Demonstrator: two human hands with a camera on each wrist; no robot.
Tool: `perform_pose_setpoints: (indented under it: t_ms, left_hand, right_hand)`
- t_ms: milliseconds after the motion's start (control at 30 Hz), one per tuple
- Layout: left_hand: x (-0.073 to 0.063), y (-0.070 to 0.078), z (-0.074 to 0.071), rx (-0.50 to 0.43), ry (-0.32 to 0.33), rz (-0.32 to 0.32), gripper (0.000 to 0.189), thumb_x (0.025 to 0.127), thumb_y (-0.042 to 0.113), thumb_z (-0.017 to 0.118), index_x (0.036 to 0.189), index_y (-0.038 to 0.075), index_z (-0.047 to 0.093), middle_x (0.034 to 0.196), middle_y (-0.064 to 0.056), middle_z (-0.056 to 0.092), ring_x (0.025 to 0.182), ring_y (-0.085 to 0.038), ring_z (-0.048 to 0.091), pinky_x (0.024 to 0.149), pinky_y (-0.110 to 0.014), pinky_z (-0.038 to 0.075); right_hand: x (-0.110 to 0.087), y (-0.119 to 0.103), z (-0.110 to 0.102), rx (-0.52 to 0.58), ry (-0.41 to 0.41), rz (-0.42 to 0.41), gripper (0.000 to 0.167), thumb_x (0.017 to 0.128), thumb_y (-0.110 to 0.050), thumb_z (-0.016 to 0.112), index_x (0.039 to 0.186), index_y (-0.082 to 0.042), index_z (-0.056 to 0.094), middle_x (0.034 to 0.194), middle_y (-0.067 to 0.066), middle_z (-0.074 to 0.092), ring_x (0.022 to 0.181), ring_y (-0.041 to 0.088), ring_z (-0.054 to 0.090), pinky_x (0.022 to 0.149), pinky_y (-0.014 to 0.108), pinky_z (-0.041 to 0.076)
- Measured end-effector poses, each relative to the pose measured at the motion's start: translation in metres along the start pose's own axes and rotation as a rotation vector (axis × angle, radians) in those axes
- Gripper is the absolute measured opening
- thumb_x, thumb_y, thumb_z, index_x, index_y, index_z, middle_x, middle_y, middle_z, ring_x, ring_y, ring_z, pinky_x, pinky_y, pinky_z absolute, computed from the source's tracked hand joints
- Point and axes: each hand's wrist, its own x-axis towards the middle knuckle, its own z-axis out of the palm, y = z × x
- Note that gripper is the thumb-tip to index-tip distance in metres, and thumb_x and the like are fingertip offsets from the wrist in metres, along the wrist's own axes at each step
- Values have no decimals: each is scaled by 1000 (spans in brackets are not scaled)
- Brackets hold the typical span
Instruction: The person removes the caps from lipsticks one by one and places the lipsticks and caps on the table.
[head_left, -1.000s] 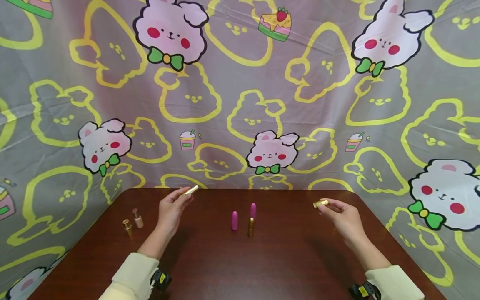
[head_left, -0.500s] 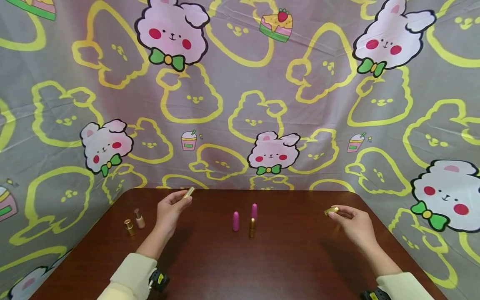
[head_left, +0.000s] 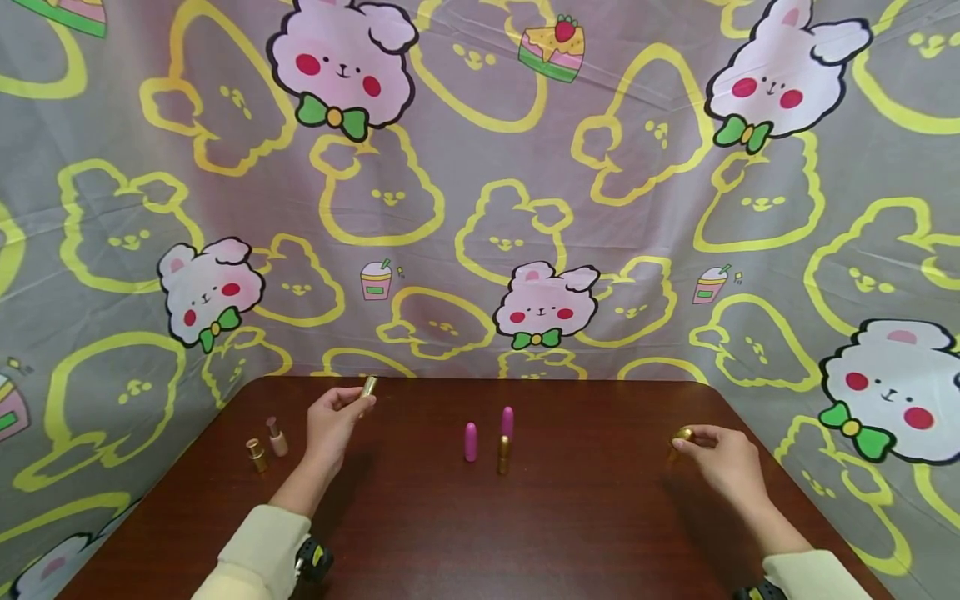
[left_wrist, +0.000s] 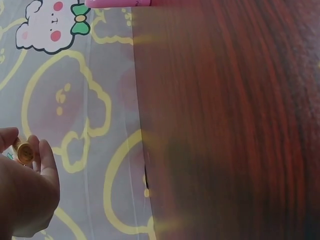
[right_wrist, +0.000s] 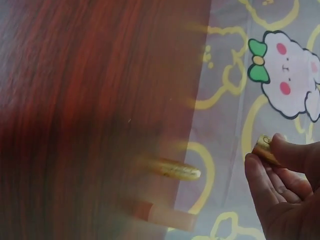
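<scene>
In the head view my left hand (head_left: 333, 425) pinches a small gold lipstick tube (head_left: 368, 387) between thumb and fingers, raised near the table's far left. Its round end faces the left wrist camera, which shows the gold tube (left_wrist: 24, 151) at the fingertips. On the right, my right hand (head_left: 723, 458) pinches another gold lipstick tube (head_left: 682, 435), its round end tipped up. The right wrist view shows this gold tube (right_wrist: 265, 149) between thumb and fingers, partly hidden by them. Close by stand a round-topped gold tube (right_wrist: 175, 170) and a brownish-orange tube (right_wrist: 167, 216).
Mid-table stand two pink tubes, one pink tube (head_left: 470, 442) nearer and one pink tube (head_left: 507, 419) behind a gold tube (head_left: 504, 455). At left are an uncapped beige lipstick (head_left: 277, 438) and a short gold tube (head_left: 257, 455). A patterned curtain (head_left: 450, 167) surrounds the brown table (head_left: 480, 533).
My right hand has moved right and toward me, and its tube has turned more upright. My left hand has shifted slightly left, its tube turning from slanted to nearly upright.
</scene>
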Motion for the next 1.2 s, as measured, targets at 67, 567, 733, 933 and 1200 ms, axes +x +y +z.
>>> perform_pose_setpoints:
  t_ms: [67,567,733,933,1200]
  left_hand:
    - [1,-2,-1,29,15,7,17,82,-7,70,97,-7,62,69,8,66,65,-4,63,63,-18,50]
    - [6,-10,-7,174,6,-22,31,83,0,73,111,-8,62,85,3,64,72,-2,58,67,-20,50]
    - [8,-11,-9,219,12,-30,35,83,5,74,115,-6,65,90,0,67,73,-1,59,67,-19,49]
    - [11,-12,-11,275,20,-14,33,84,9,75,113,-5,68,91,-2,69,71,-1,59,63,-18,45]
    - [16,-13,-12,326,6,-25,31,84,9,75,111,-4,67,97,-9,69,73,-1,59,63,-22,49]
  right_hand:
    - [1,5,0,-25,-15,5,34,85,-23,75,103,6,71,93,18,72,91,38,66,62,38,49]
    - [9,29,1,-131,-81,11,27,81,-17,78,89,8,71,83,15,69,74,30,59,56,35,42]
    - [13,35,4,-144,-95,9,25,80,-15,78,88,7,71,81,15,68,69,25,55,54,34,41]
    - [16,37,8,-161,-127,1,23,78,-13,80,86,7,71,80,15,69,69,25,55,55,34,42]
    - [18,37,9,-209,-165,-27,14,74,-10,81,74,-2,70,69,5,63,65,23,52,57,38,42]
